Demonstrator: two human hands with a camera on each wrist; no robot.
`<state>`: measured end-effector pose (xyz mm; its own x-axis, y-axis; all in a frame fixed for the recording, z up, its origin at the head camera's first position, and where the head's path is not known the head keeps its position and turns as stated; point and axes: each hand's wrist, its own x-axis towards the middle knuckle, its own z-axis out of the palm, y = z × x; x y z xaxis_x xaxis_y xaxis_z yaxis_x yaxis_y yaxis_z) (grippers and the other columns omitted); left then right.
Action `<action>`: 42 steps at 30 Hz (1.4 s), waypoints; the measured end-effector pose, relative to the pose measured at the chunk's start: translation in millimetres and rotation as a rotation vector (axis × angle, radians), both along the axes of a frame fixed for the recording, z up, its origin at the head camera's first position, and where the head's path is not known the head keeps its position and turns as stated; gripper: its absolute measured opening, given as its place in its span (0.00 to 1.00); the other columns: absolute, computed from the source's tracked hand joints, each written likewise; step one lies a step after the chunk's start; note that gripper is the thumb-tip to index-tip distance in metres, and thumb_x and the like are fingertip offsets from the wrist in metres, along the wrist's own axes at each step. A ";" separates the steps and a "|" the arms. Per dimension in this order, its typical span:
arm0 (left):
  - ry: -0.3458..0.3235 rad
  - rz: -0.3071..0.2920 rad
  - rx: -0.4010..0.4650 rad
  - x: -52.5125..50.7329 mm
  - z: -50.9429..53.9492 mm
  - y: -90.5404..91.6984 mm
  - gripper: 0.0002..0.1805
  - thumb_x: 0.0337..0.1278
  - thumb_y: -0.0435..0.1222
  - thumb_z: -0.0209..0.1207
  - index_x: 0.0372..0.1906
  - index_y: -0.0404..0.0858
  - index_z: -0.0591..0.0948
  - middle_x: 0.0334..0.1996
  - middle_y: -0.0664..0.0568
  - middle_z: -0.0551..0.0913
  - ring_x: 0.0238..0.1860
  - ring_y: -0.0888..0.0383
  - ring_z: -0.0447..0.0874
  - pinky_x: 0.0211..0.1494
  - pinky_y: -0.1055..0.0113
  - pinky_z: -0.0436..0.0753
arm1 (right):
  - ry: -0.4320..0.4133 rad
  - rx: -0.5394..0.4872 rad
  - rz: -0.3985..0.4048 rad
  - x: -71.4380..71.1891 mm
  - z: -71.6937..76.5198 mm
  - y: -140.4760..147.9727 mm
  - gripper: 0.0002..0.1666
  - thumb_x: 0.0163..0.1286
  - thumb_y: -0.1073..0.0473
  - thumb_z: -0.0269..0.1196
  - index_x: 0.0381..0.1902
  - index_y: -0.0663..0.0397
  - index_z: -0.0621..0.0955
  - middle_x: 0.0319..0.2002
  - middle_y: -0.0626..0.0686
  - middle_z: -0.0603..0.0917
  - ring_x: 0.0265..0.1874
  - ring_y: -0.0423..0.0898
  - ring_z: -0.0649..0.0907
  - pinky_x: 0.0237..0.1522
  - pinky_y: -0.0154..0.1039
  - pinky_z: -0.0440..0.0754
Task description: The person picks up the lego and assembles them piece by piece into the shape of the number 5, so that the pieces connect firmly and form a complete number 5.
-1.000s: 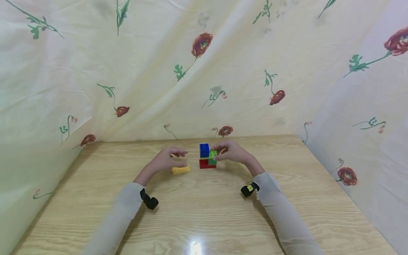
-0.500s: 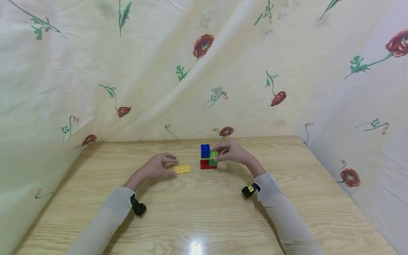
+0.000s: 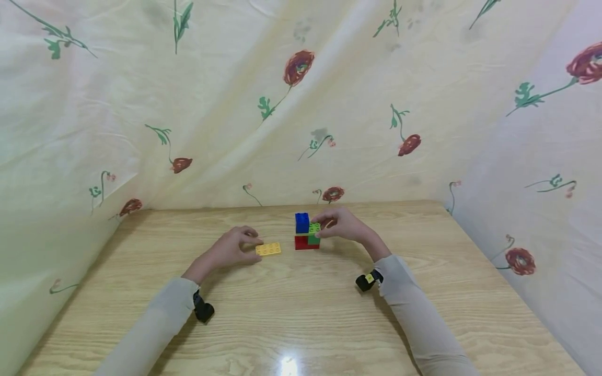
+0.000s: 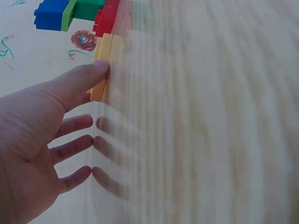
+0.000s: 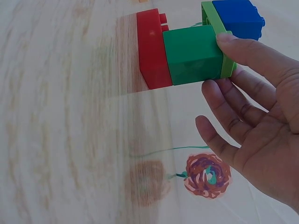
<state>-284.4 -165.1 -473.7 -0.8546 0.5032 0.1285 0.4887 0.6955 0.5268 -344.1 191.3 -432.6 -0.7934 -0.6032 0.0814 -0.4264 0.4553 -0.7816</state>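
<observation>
My left hand point(image 3: 228, 248) holds the left end of a yellow studded plate point(image 3: 268, 249) low at the table surface; in the left wrist view, the thumb presses the yellow plate point(image 4: 105, 70) and the other fingers spread below. To the plate's right stands a stack: a red brick point(image 3: 300, 243) at the bottom, a green brick point(image 5: 194, 53) on it, a light green plate point(image 5: 227, 65) above, and a blue brick point(image 3: 302, 223) on top at the left. My right hand point(image 3: 342, 224) pinches the light green plate's right end between thumb and fingers.
The wooden table point(image 3: 291, 308) extends around both hands, with a floral cloth point(image 3: 226, 104) hanging behind and at the sides. Each wrist wears a black camera, on the left point(image 3: 204, 310) and the right point(image 3: 365, 282).
My left hand has moved left and slightly toward the near edge. Tilted before, the yellow plate now shows its studs facing up. The right hand and the stack have stayed nearly still.
</observation>
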 end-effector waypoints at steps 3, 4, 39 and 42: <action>0.013 0.006 -0.001 -0.4 -0.4 0.4 0.24 0.58 0.46 0.72 0.58 0.43 0.86 0.63 0.44 0.79 0.63 0.42 0.74 0.64 0.41 0.74 | -0.004 -0.003 0.000 -0.7 -0.1 0.0 0.21 0.63 0.60 0.73 0.55 0.55 0.86 0.52 0.56 0.88 0.46 0.48 0.85 0.55 0.48 0.84; 0.027 0.007 -0.007 -0.4 -0.5 0.6 0.24 0.58 0.46 0.72 0.58 0.43 0.87 0.62 0.44 0.79 0.62 0.42 0.75 0.63 0.40 0.73 | -0.004 -0.004 0.000 -0.9 -0.1 0.1 0.21 0.63 0.60 0.73 0.55 0.55 0.86 0.52 0.56 0.88 0.46 0.48 0.85 0.55 0.48 0.84; 0.057 0.013 -0.120 -4.8 10.9 9.7 0.21 0.55 0.47 0.73 0.51 0.42 0.89 0.50 0.52 0.85 0.53 0.51 0.76 0.58 0.46 0.68 | 0.010 -0.003 0.022 -5.7 -2.9 2.1 0.21 0.63 0.60 0.74 0.55 0.56 0.86 0.51 0.56 0.88 0.45 0.47 0.85 0.55 0.48 0.84; 0.050 0.014 -0.108 -4.9 11.4 9.6 0.20 0.55 0.46 0.72 0.51 0.41 0.89 0.50 0.51 0.86 0.53 0.50 0.77 0.58 0.45 0.68 | 0.005 -0.004 0.020 -5.5 -2.3 2.1 0.21 0.63 0.60 0.73 0.55 0.56 0.86 0.51 0.56 0.88 0.45 0.48 0.85 0.55 0.48 0.84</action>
